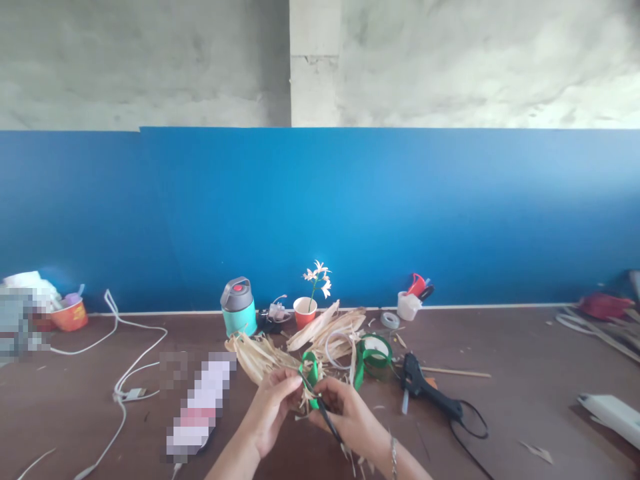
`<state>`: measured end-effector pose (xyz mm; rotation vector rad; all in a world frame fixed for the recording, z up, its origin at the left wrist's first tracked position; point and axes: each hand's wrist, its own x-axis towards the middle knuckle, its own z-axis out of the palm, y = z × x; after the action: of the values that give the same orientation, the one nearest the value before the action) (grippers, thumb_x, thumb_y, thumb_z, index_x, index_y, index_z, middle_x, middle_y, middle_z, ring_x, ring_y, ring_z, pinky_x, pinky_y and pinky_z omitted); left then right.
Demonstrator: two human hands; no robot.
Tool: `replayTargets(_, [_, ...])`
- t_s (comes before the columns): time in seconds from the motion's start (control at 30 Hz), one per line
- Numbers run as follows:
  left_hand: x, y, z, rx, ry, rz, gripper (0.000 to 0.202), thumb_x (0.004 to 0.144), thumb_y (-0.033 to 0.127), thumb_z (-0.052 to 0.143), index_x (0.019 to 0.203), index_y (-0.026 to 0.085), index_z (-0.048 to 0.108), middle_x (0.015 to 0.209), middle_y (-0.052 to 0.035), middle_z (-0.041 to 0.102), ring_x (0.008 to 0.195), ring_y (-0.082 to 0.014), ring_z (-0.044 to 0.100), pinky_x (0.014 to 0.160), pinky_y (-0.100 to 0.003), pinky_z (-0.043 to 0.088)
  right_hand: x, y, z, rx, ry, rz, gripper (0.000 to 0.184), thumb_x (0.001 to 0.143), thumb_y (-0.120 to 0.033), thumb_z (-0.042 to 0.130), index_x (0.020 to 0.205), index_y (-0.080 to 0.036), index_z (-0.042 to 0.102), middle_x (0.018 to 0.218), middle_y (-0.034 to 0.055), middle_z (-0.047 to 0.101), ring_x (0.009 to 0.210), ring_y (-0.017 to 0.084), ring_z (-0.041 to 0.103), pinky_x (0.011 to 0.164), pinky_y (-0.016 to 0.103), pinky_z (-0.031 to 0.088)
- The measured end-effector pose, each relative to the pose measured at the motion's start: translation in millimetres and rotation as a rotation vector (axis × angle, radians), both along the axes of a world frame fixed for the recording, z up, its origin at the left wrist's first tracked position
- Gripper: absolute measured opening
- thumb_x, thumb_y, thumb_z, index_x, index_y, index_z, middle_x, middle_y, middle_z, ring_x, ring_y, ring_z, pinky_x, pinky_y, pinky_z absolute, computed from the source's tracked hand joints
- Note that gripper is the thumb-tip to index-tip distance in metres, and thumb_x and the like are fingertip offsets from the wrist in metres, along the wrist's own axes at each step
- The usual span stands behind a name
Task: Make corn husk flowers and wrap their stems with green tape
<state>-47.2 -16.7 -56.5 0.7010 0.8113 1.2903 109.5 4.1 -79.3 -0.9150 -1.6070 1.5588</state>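
Observation:
My left hand (273,408) and my right hand (347,413) meet low in the middle, both closed around a small bundle of dried straw strips wrapped with green ribbon (310,373). A thin dark stem or wire (327,420) runs down through my right fingers. The ribbon trails back to a green ribbon roll (376,351) on the brown table. A pile of dried husk leaves (300,347) lies just behind my hands.
A black glue gun (425,390) with its cord lies to the right. Behind stand a teal flask (239,308), a red cup holding a straw flower (306,308), a white cup with scissors (410,303) and a tape roll (390,320). White cables (125,373) trail left.

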Motion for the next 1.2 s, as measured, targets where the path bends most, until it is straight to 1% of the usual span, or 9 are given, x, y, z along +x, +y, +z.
replayTargets(0.1, [0.1, -0.1, 0.2, -0.005, 0.01, 0.005, 0.023, 0.06, 0.025, 0.077, 0.054, 0.015, 0.057, 0.053, 0.0027, 0.053, 0.052, -0.0092, 0.047, 0.055, -0.021, 0.036, -0.4, -0.4, 0.7, -0.006, 0.007, 0.007, 0.032, 0.06, -0.027, 0.079, 0.079, -0.015, 0.056, 0.058, -0.0067, 0.049, 0.053, 0.007, 0.04, 0.048, 0.018, 0.03])
replayTargets(0.33, [0.9, -0.3, 0.0, -0.011, 0.023, 0.002, 0.023, 0.06, 0.026, 0.077, 0.054, 0.015, 0.057, 0.053, 0.0027, 0.055, 0.053, -0.0094, 0.048, 0.056, -0.021, 0.037, 1.4, -0.3, -0.6, 0.021, -0.035, -0.013, 0.03, 0.061, -0.027, 0.079, 0.079, -0.015, 0.058, 0.057, -0.0068, 0.05, 0.052, 0.007, 0.041, 0.048, 0.018, 0.032])
replayTargets(0.43, [0.6, 0.3, -1.1, 0.0, 0.014, -0.003, 0.024, 0.06, 0.025, 0.076, 0.053, 0.015, 0.056, 0.052, 0.003, 0.054, 0.052, -0.009, 0.047, 0.055, -0.021, 0.037, 1.9, -0.3, 0.4, 0.029, -0.019, 0.003, 0.03, 0.062, -0.026, 0.078, 0.08, -0.015, 0.058, 0.06, -0.0066, 0.049, 0.054, 0.007, 0.041, 0.05, 0.018, 0.033])
replayTargets(0.6, [-0.1, 1.3, -3.3, 0.012, 0.013, -0.03, 0.023, 0.062, 0.025, 0.075, 0.054, 0.015, 0.056, 0.052, 0.0021, 0.055, 0.051, -0.009, 0.047, 0.053, -0.021, 0.036, 2.2, -2.3, 4.0, 0.006, -0.003, 0.012, 0.033, 0.06, -0.027, 0.08, 0.079, -0.015, 0.056, 0.056, -0.0081, 0.047, 0.052, 0.006, 0.038, 0.047, 0.018, 0.028])
replayTargets(0.73, [-0.3, 1.1, -4.8, 0.021, -0.003, -0.037, 0.021, 0.064, 0.024, 0.073, 0.055, 0.014, 0.056, 0.052, 0.0023, 0.055, 0.05, -0.0087, 0.047, 0.052, -0.021, 0.036, 2.4, -3.1, 5.4, -0.025, 0.009, 0.014, 0.034, 0.06, -0.026, 0.08, 0.078, -0.015, 0.055, 0.058, -0.007, 0.049, 0.053, 0.006, 0.039, 0.048, 0.018, 0.028])
replayTargets(0.97, [-1.3, 1.2, -4.9, 0.017, -0.021, -0.032, 0.021, 0.066, 0.023, 0.073, 0.056, 0.015, 0.056, 0.054, 0.0019, 0.056, 0.052, -0.0093, 0.049, 0.055, -0.022, 0.038, 1.8, -0.7, 3.1, 0.013, -0.026, -0.01, 0.031, 0.06, -0.026, 0.079, 0.078, -0.015, 0.056, 0.056, -0.0076, 0.047, 0.052, 0.007, 0.038, 0.047, 0.019, 0.028])
replayTargets(1.07, [-1.3, 1.2, -5.3, 0.012, -0.023, -0.034, 0.021, 0.066, 0.023, 0.073, 0.057, 0.015, 0.055, 0.054, 0.0021, 0.056, 0.052, -0.0092, 0.049, 0.055, -0.022, 0.038, 1.8, -0.2, 3.3, 0.01, -0.025, -0.006, 0.034, 0.059, -0.028, 0.08, 0.079, -0.015, 0.056, 0.056, -0.0076, 0.046, 0.052, 0.007, 0.038, 0.047, 0.019, 0.028])
replayTargets(1.2, [-0.7, 0.4, -5.8, 0.005, -0.042, -0.042, 0.022, 0.065, 0.022, 0.073, 0.055, 0.015, 0.054, 0.053, 0.0029, 0.054, 0.051, -0.0088, 0.047, 0.053, -0.021, 0.036, 2.9, 0.1, 7.1, -0.017, -0.05, -0.008, 0.039, 0.055, -0.032, 0.082, 0.076, -0.016, 0.055, 0.053, -0.0088, 0.042, 0.05, 0.006, 0.034, 0.045, 0.019, 0.024])
